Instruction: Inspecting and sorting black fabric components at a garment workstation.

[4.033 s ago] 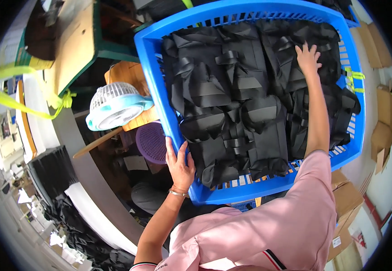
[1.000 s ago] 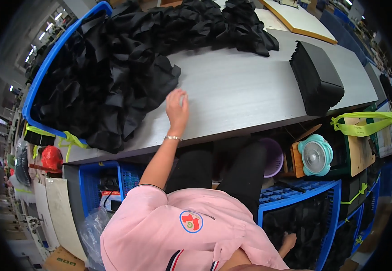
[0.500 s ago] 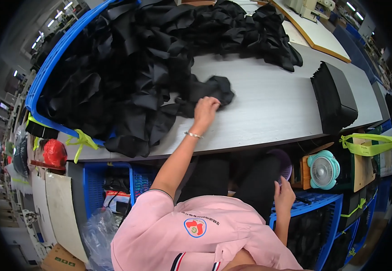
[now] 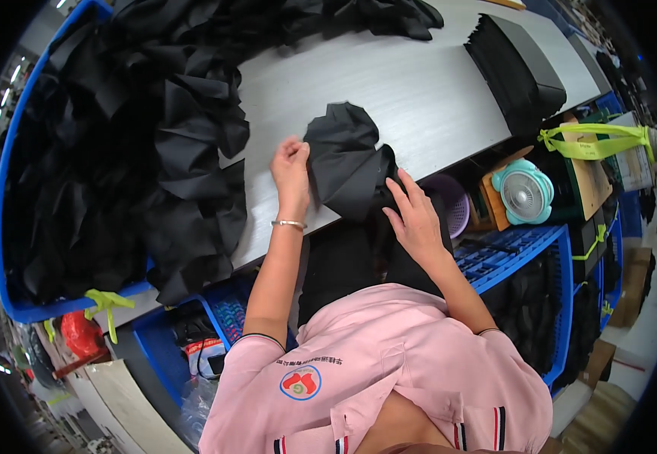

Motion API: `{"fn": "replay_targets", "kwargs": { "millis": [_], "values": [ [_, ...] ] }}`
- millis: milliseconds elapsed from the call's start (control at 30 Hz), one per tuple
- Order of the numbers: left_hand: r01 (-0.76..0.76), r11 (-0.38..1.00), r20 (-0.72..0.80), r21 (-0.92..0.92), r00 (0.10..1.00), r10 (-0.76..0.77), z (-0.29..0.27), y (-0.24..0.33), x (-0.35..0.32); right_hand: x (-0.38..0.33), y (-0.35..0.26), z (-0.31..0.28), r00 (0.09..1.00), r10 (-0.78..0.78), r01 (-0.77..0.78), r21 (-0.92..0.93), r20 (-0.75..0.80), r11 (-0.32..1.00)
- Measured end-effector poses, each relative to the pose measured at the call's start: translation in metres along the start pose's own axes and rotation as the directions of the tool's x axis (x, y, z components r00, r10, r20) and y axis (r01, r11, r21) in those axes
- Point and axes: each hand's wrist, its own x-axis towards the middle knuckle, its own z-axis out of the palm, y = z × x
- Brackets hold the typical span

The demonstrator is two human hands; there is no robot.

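Left hand (image 4: 290, 168) pinches the left edge of a black fabric piece (image 4: 346, 160), grip clamped on it. Right hand (image 4: 413, 216) lies on its lower right corner, fingers apart and flat. Fabric sits at the table (image 4: 419, 91) near edge; black fabric pile (image 4: 139, 151) fills the left end.

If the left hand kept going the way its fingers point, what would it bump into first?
Probably more of the black fabric piece the left hand already pinches; past that, bare grey table, though depth is hard to judge.
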Motion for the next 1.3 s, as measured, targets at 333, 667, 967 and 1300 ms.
{"fn": "replay_targets", "kwargs": {
  "millis": [333, 667, 967, 1300],
  "values": [
    [-0.742, 0.403, 0.591, 0.535, 0.670, 0.450, 0.058, 0.043, -0.070, 0.008, 0.001, 0.012, 0.971, -0.239, 0.233, -0.153, -0.024, 0.961],
    [-0.672, 0.688, 0.621, 0.272, 0.669, 0.408, 0.075, 0.069, -0.084, 0.022, 0.018, 0.030, 0.958, -0.280, 0.279, 0.022, 0.058, 0.960],
    [-0.459, 0.881, 0.756, 0.113, 0.616, 0.223, 0.097, 0.075, -0.155, 0.024, 0.099, 0.065, 0.991, -0.132, 0.077, 0.801, 0.002, 0.594],
    [-0.157, 0.978, 0.840, 0.136, 0.542, -0.030, 0.115, 0.057, -0.209, 0.074, 0.098, 0.026, 0.716, 0.625, 0.320, 0.649, 0.311, -0.690]
  ]
}}
